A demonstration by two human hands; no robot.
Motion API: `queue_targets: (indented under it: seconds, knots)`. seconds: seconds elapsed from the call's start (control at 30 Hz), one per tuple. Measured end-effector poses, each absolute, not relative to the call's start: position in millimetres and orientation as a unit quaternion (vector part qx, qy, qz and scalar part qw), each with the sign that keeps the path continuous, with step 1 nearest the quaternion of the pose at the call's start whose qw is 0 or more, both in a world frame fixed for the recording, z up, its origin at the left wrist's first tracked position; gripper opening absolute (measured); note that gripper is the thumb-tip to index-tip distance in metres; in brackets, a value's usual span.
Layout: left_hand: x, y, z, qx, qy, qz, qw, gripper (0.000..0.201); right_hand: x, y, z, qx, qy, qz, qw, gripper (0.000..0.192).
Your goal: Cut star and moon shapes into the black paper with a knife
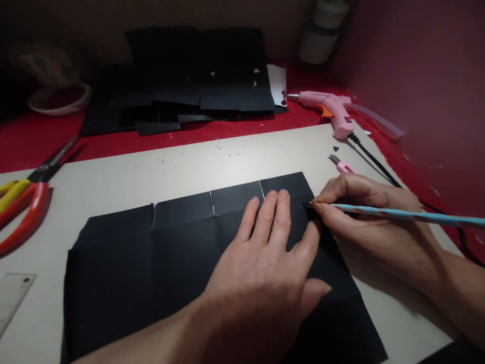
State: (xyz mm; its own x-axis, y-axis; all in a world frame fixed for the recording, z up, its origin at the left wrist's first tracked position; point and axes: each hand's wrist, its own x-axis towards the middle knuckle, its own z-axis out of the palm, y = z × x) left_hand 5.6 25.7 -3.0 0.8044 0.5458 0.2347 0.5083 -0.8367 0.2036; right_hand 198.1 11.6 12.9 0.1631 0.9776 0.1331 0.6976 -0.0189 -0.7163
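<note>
On top of an off-white board [113, 187], my workpiece, a large rectangular black card sheet [113, 283], lies flat, directly under both hands.

Hand status:
L hand [261, 263]: palm down, fingers spread, pressing the sheet nr. its R end; grips nothing.
R hand [367, 232]: fingers closed in a writing grip on a slim light-blue pencil [397, 214], dark tip touching the sheet nr. the R edge, just beside my L index finger. Can't tell if the tip leaves a line; it's too small & dark to see.

Work status (my est.): cutting well along, marking under way.
Done: crease runs parallel w/ far edge; three narrow slits [212, 203] go from far edge to crease, giving four flaps; far L corner is cut at a slant.
Not done: far R corner has no matching slant cut; flaps lie flat, none folded up. Near side of sheet mostly hidden by my L arm, so cond. there unknown.

Nearby items: pink-handled craft knife [344, 167] just beyond R hand; pink hot-glue gun w/ orange trigger [333, 103] farther back; red-and-yellow-handled scissors [36, 187] at far L; whitish flat ruler-like strip [15, 298] nr. L edge; stacked black sheets [189, 76] at rear, on red cloth [129, 144].
</note>
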Motion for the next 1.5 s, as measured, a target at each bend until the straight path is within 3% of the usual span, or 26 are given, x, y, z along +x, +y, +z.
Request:
queue_targets:
  seconds: [1.5]
  knots:
    - [4.4,24.0,-1.8,0.946,0.282,0.145,0.063,0.067,201.4,11.2,18.3,-0.67,-0.648,0.196,0.305,0.015]
